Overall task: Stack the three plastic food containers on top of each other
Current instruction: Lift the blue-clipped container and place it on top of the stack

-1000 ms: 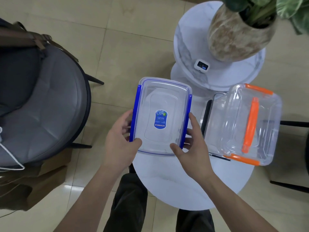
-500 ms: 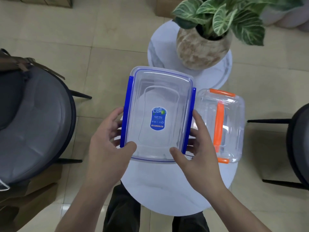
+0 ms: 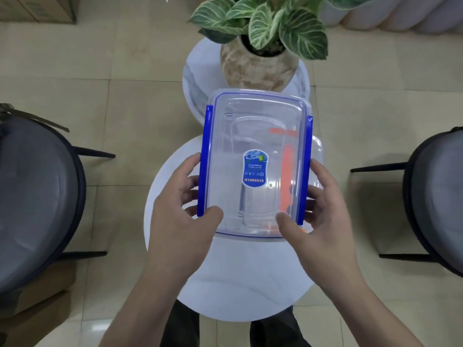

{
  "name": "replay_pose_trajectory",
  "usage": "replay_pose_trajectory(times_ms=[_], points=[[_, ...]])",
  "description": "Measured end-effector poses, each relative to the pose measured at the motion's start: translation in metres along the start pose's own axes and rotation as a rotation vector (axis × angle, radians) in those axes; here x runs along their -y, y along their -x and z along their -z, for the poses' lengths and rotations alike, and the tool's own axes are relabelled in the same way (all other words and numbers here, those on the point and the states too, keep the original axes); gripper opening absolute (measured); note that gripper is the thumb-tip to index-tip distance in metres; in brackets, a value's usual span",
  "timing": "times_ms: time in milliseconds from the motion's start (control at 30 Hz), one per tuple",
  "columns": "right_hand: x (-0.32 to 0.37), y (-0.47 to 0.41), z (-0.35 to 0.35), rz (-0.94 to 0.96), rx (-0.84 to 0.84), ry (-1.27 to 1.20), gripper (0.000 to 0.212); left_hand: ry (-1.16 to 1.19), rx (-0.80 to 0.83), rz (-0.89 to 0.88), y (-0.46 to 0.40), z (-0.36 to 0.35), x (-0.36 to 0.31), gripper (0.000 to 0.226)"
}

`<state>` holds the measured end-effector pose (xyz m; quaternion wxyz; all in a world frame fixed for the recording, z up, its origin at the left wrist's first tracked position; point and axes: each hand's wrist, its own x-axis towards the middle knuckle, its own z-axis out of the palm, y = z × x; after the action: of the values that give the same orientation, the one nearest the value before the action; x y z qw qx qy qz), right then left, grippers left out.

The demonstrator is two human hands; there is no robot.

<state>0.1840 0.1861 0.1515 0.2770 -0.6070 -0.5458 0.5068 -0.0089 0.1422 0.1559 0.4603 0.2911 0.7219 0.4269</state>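
Observation:
A clear plastic container with blue side clips (image 3: 255, 136) and a blue sticker on its lid is held in the air over the round white table (image 3: 238, 284). My left hand (image 3: 183, 209) grips its left side and my right hand (image 3: 315, 211) grips its right side, thumbs on the lid. Beneath it, seen through the clear plastic, is the container with the orange handle (image 3: 316, 151); only its right edge sticks out. Whether the two touch I cannot tell. A third container is not clearly visible.
A potted plant (image 3: 258, 58) stands on a second round white table (image 3: 198, 78) just behind. A dark cushioned chair (image 3: 37, 196) is at the left and another (image 3: 436, 201) at the right. Cardboard boxes (image 3: 32, 8) sit at the far left on the tiled floor.
Both hands carried the blue-clipped container to the right, from beside the orange-handled container to above it. The view tilted up, showing more of the plant.

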Motion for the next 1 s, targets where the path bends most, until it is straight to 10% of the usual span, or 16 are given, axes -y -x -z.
replay_pose_trajectory(times_ms=[1000], points=[[-0.05, -0.028, 0.057, -0.105, -0.123, 0.021, 0.069, -0.035, 0.15, 0.051, -0.023, -0.087, 0.017, 0.071]])
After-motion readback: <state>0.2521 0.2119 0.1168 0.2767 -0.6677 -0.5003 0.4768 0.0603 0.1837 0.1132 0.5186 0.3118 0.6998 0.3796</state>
